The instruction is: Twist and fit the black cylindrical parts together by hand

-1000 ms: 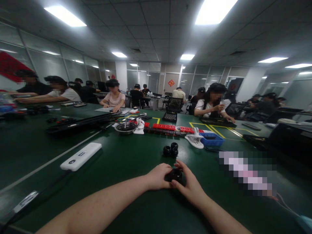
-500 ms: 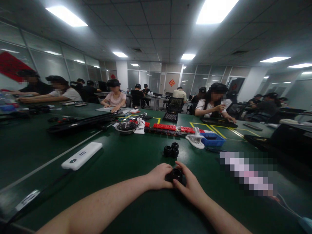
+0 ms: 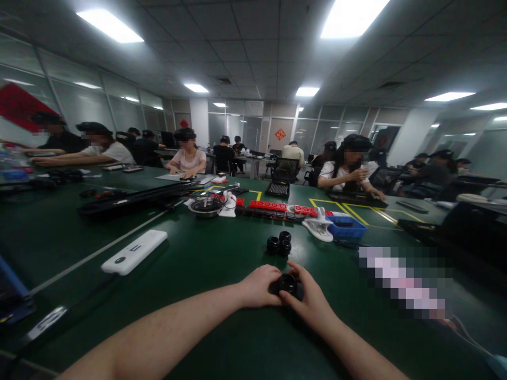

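Observation:
Between my two hands, low over the green table (image 3: 222, 248), is a glossy black round piece (image 3: 287, 283) with a hollow, ring-like top. My right hand (image 3: 311, 293) curls round its right side, thumb in front and fingers behind. From the left, my left hand (image 3: 261, 286) is closed against it with bent fingers; its fingertips are partly hidden. More black shows in the shadow between the palms, but its shape cannot be made out. Just beyond my hands stands a small cluster of similar black round pieces (image 3: 284, 245), touching one another.
A white power bank-like box (image 3: 134, 252) with a cable lies left. Farther off are a metal bowl (image 3: 206, 207), a red strip (image 3: 268, 206), a white clamp-like stand (image 3: 319, 228) and a blue bin (image 3: 346, 227). A blue-edged object (image 3: 13, 290) is at the left edge. Several people sit around.
A blue-edged dark object has come into view at the left edge. Both hands keep nearly the same hold on the black piece; the view has shifted slightly.

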Action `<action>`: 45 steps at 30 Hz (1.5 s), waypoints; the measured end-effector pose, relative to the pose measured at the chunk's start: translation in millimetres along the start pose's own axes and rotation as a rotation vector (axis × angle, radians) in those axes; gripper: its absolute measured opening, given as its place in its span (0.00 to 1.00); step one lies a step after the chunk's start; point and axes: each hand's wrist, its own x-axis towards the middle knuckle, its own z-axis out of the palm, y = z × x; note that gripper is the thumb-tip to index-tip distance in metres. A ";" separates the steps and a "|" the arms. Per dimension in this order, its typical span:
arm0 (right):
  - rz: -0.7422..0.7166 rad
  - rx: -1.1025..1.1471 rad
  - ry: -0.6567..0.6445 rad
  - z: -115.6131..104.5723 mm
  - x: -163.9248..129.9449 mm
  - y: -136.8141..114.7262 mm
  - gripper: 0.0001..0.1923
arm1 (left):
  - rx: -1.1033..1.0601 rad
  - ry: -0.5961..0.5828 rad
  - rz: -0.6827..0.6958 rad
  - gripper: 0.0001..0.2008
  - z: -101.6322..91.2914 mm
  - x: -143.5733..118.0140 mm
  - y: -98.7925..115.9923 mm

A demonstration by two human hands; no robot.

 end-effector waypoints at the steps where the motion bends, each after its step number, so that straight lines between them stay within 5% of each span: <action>1: -0.009 0.005 0.003 -0.2 -0.1 -0.1 0.29 | -0.003 -0.002 -0.003 0.19 -0.3 0.0 0.4; 27: -0.103 0.013 -0.017 -2.2 -3.2 -1.2 0.27 | -0.016 0.022 0.011 0.19 3.3 0.5 -3.1; 36: -0.053 -0.069 0.107 1.6 1.2 0.8 0.27 | 0.004 0.036 0.027 0.18 5.5 0.9 -4.9; 45: -0.114 0.025 0.006 -3.6 -3.1 -2.3 0.27 | -0.020 0.014 0.018 0.20 2.9 0.8 -3.9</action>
